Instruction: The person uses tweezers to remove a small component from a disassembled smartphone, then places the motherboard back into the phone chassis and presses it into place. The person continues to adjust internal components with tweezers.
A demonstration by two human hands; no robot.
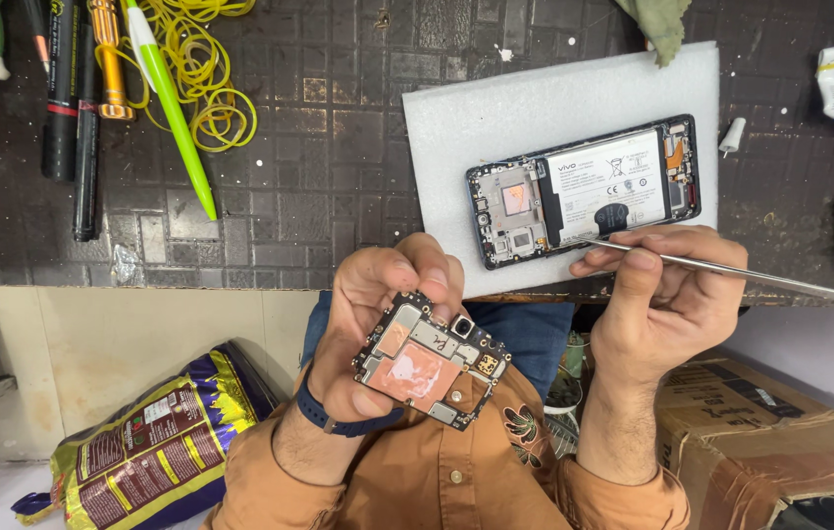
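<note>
Nearest the camera, the left hand [378,324] holds a removed phone circuit board [432,361] above the lap, fingers closed on its upper edge and the thumb under its lower one. This grip leaves the copper-coloured shielding and small camera module facing up, apparently for viewing. A dark band sits on that wrist.

Right hand [657,299] is closed round a thin metal prying tool [731,268], pinched between thumb and forefinger like a pen. Its tip rests at the lower edge of the opened smartphone [586,188], just below the battery [608,182]; the long shaft trails off to the right.

Opened smartphone lies back-off on a white foam pad [495,108] on the dark tiled bench [338,147], the pad presumably shielding it from the hard surface. Its shell holds the white-labelled battery and, at the left end, an exposed recess with metal shields.

Also on the bench: yellow rubber bands [206,69], a green pen [174,103] and dark markers [74,108] at upper left. Below the bench, a printed foil bag [157,447] lies on the floor and a cardboard box [770,442] stands at the right, contents not visible.
</note>
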